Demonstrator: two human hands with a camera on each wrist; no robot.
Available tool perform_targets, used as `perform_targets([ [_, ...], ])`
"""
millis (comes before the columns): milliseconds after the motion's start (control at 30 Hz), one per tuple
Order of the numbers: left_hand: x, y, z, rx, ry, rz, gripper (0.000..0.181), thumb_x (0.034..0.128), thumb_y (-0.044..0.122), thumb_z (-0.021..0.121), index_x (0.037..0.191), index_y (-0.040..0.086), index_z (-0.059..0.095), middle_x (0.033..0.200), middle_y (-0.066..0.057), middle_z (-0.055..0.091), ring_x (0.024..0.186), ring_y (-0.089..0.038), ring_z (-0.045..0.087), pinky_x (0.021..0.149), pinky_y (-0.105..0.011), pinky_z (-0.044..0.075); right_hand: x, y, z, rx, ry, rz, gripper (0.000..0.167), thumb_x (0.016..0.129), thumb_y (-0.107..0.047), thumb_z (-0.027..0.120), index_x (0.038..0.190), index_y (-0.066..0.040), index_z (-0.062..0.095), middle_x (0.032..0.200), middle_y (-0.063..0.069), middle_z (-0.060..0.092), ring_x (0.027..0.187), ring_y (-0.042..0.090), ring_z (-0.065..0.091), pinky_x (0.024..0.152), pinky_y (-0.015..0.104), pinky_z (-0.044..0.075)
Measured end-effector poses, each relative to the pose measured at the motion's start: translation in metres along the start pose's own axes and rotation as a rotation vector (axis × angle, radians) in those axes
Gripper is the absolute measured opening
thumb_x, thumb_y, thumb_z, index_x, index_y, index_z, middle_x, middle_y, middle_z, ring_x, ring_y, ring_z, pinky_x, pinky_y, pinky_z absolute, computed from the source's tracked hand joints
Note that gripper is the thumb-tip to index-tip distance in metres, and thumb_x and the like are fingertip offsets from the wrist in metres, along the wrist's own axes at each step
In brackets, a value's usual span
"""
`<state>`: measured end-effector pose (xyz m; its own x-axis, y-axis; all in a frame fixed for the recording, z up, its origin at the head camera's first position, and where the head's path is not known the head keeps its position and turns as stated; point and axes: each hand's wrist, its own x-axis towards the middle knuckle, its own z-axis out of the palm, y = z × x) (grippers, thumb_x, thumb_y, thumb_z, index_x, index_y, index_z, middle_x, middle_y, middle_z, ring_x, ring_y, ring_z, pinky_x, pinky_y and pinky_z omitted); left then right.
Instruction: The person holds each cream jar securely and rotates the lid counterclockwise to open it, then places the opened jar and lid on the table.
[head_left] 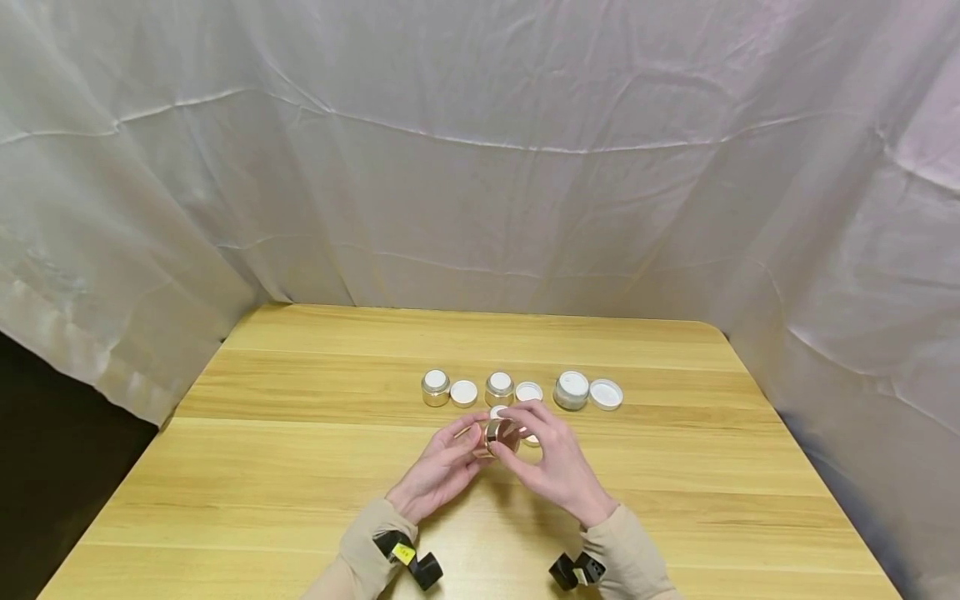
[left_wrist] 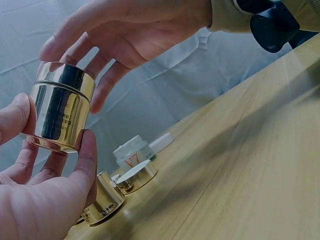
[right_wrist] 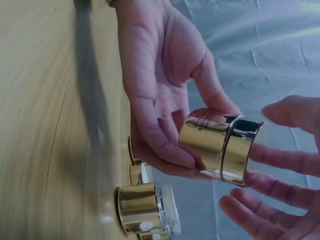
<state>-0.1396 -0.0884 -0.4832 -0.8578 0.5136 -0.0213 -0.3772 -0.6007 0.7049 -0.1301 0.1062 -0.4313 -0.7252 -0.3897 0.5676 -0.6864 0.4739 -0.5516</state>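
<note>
My left hand [head_left: 441,471] holds a shiny gold cosmetic jar [left_wrist: 60,112] by its lower body, thumb on one side and fingers on the other. The jar is tilted, and its gold lid [right_wrist: 242,150] is on it with a thin seam below. Around the lid, my right hand [head_left: 553,458] has its fingers spread and fairly straight. Its thumb stands a little apart from the lid in the right wrist view, while the fingertips lie at the lid's edge, partly hidden. Small dark print marks the jar's side.
Behind the hands, a row holds a left jar [head_left: 436,390], a middle jar [head_left: 499,390] and a larger pale jar [head_left: 572,392], with lids [head_left: 463,393] beside them. Another white-topped jar [head_left: 498,412] is partly hidden by the hands. Grey curtains [head_left: 480,208] surround the wooden table [head_left: 262,467].
</note>
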Motion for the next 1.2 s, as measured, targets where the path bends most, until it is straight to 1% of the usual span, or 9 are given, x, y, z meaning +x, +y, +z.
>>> perform_targets([
  [167,0.0007,-0.0001,0.0007,0.006,0.006,-0.003,0.025,0.1014,0.017,0.058,0.126,0.013,0.053,0.110,0.005,0.061,0.099,-0.006,0.062,0.099,-0.021,0.054,-0.0002,-0.0003,0.0015,-0.025,0.018,0.036,0.037,0.085,-0.020,0.080,0.116,-0.003,0.070,0.108,0.009,0.069,0.083,0.022,0.069,0.069,0.025,0.061],
  [367,0.0009,-0.0001,0.0003,0.013,0.000,-0.006,0.021,0.1025,0.017,0.056,0.123,0.015,0.054,0.116,0.003,0.060,0.100,-0.006,0.061,0.098,-0.020,0.054,-0.0010,-0.0010,0.0029,-0.074,0.028,0.028,0.035,0.083,-0.020,0.082,0.112,-0.003,0.071,0.105,0.007,0.070,0.080,0.020,0.069,0.067,0.024,0.060],
  [567,0.0004,-0.0006,-0.0017,0.001,-0.018,-0.005,0.017,0.1051,0.014,0.050,0.121,0.017,0.057,0.118,0.002,0.061,0.099,-0.006,0.063,0.095,-0.019,0.055,-0.0010,-0.0030,0.0003,-0.073,-0.034,-0.024,0.040,0.080,-0.013,0.083,0.116,-0.005,0.070,0.114,0.007,0.068,0.093,0.022,0.069,0.083,0.031,0.062],
  [667,0.0004,-0.0005,-0.0015,-0.003,-0.019,-0.007,0.017,0.1047,0.014,0.051,0.121,0.016,0.056,0.115,0.002,0.060,0.098,-0.006,0.062,0.093,-0.018,0.055,-0.0014,-0.0030,-0.0003,-0.076,-0.048,-0.012,0.043,0.081,-0.015,0.083,0.120,-0.004,0.068,0.117,0.008,0.067,0.099,0.025,0.068,0.087,0.034,0.061],
  [800,0.0011,0.0000,-0.0004,0.001,-0.006,-0.013,0.018,0.1032,0.016,0.054,0.121,0.017,0.056,0.111,0.004,0.059,0.097,-0.005,0.060,0.092,-0.017,0.054,-0.0019,-0.0029,0.0004,-0.078,-0.036,0.042,0.045,0.084,-0.022,0.081,0.122,-0.002,0.067,0.115,0.008,0.067,0.095,0.024,0.069,0.080,0.030,0.062],
  [900,0.0016,0.0000,0.0001,0.010,0.002,-0.016,0.020,0.1030,0.017,0.055,0.123,0.016,0.055,0.113,0.004,0.058,0.099,-0.006,0.060,0.095,-0.019,0.054,-0.0021,-0.0026,0.0012,-0.069,-0.013,0.074,0.042,0.086,-0.023,0.079,0.119,-0.001,0.068,0.108,0.009,0.070,0.083,0.021,0.069,0.069,0.024,0.060],
  [1033,0.0019,0.0000,0.0004,0.014,0.006,-0.018,0.023,0.1025,0.017,0.056,0.125,0.015,0.054,0.118,0.002,0.057,0.101,-0.007,0.060,0.096,-0.020,0.054,-0.0021,-0.0014,0.0020,-0.062,0.016,0.081,0.037,0.086,-0.022,0.080,0.114,0.000,0.070,0.097,0.011,0.072,0.068,0.016,0.065,0.057,0.019,0.056],
  [1100,0.0021,0.0002,0.0003,0.015,0.004,-0.017,0.022,0.1024,0.017,0.056,0.125,0.015,0.055,0.117,0.002,0.057,0.101,-0.007,0.061,0.097,-0.020,0.054,-0.0020,-0.0009,0.0020,-0.060,0.022,0.073,0.036,0.085,-0.021,0.080,0.113,0.000,0.071,0.095,0.011,0.072,0.065,0.014,0.064,0.055,0.019,0.056],
  [1200,0.0018,0.0005,-0.0005,0.011,0.002,-0.015,0.020,0.1030,0.016,0.055,0.123,0.016,0.056,0.118,0.002,0.059,0.102,-0.007,0.061,0.099,-0.021,0.054,-0.0016,-0.0008,0.0017,-0.056,0.007,0.051,0.035,0.084,-0.018,0.081,0.113,-0.002,0.071,0.099,0.010,0.072,0.069,0.014,0.066,0.059,0.018,0.058],
])
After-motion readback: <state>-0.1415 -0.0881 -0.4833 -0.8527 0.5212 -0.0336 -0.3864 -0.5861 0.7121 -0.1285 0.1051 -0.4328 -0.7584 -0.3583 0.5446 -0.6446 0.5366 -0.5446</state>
